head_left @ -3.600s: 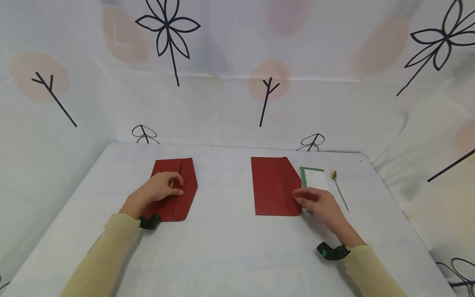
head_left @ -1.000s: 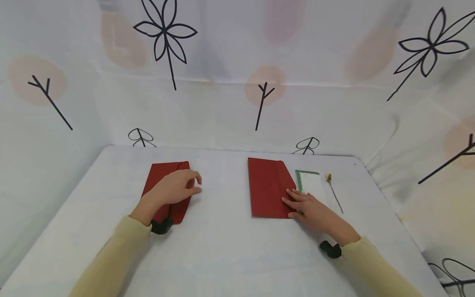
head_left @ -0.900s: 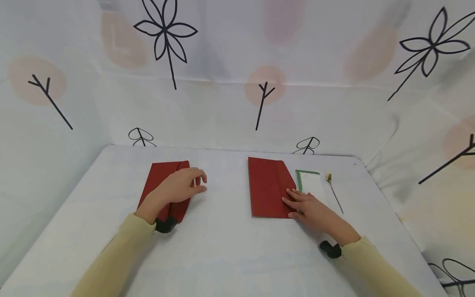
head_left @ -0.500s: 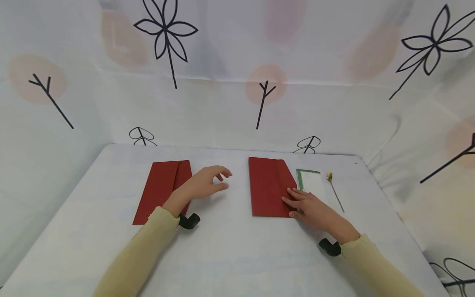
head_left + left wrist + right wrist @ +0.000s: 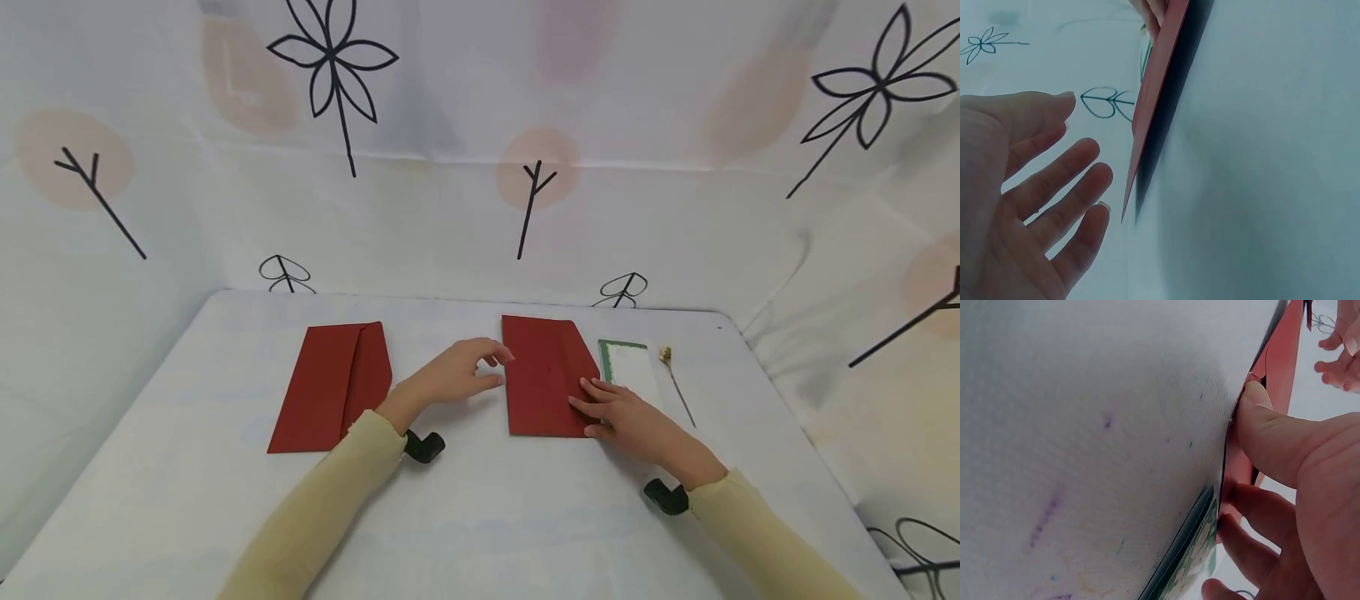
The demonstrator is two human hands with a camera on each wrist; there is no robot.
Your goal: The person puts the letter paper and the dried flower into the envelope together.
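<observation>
A red envelope [image 5: 534,379] lies right of the table's middle with its flap side toward the right hand. My right hand [image 5: 633,423] rests on that flap, fingers spread; in the right wrist view its thumb [image 5: 1259,422] and fingertips press along the flap's edge. My left hand [image 5: 452,372] hovers at the envelope's left edge, holding nothing. Its fingers [image 5: 1063,178] are loosely bent and stand apart from the envelope in the left wrist view. A second red envelope [image 5: 318,379] lies at the left, partly covered by the left sleeve.
Right of the envelope lies a white card with a green border [image 5: 632,360], its lower part behind the right hand. A dried flower on a thin stem [image 5: 678,387] lies beyond it. A patterned cloth [image 5: 427,217] rises behind the white table [image 5: 480,517].
My left hand has moved right, from over the left envelope to the left edge of the other one. My right hand, with fingers closer together at first, now lies spread on the flap.
</observation>
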